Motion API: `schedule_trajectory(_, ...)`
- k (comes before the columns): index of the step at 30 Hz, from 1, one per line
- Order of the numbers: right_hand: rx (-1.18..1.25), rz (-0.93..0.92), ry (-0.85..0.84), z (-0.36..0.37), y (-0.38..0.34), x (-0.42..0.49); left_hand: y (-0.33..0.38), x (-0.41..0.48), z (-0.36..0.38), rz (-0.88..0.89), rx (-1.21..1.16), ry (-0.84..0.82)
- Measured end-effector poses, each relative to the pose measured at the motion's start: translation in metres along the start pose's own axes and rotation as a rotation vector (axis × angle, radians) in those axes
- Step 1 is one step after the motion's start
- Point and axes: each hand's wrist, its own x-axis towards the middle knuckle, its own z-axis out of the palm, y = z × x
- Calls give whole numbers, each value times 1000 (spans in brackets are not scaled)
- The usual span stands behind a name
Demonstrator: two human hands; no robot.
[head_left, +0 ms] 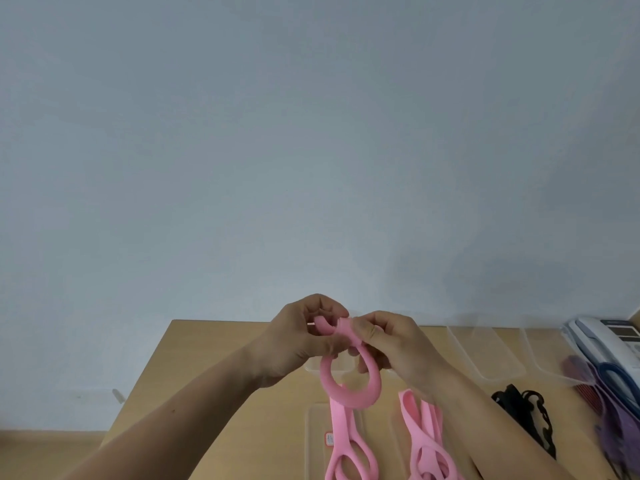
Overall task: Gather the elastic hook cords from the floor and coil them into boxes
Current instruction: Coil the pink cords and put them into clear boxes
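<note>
Pink cord [349, 386] is held up above the table [194, 375], top end folded over and the rest hanging down in loops. Left hand [298, 341] and right hand [391, 344] both pinch that folded end, fingers curled tight on it.

Step looks like starting the coil. To do it well: roll the end tight and flat, one hand anchoring the core while the other feeds the band on. Hold even tension so the elastic doesn't spring open, and keep the loops untwisted.

Counts:
- Pink cords: two, this one and a second pink cord [426, 441] lying on the table.
- Black cord [530, 414]: one.
- Purple and blue cords [609, 403] sit bundled in the far-right box; number unclear.
- Clear boxes [485, 351]: at least three.
- Telephone [606, 341]: one.
</note>
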Motion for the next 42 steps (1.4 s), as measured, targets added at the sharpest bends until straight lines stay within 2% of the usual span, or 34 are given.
schedule_trajectory(5,-81,-65,25,1,3,-1,0,-1,-4,-146,88,26)
schedule_trajectory(10,-21,-141,37,3,6,-1,3,-3,-5,-211,165,-59)
schedule_trajectory(17,-169,-196,73,4,10,-3,7,-3,-1,-236,1,-105)
schedule_trajectory(21,-216,-193,95,4,13,-3,5,0,-1,-238,-3,-46)
schedule_trajectory(25,-185,-174,67,2,14,-4,2,0,-2,-212,-22,-26)
schedule_trajectory(29,14,-147,-14,-4,12,-4,2,2,-2,-169,-23,-5)
schedule_trajectory(33,59,-89,69,-3,14,3,1,1,3,-66,44,-4)
schedule_trajectory(37,156,-40,11,-1,13,6,2,1,5,-8,97,-30)
schedule_trajectory(42,64,-61,14,-3,9,8,1,-2,6,31,73,-29)
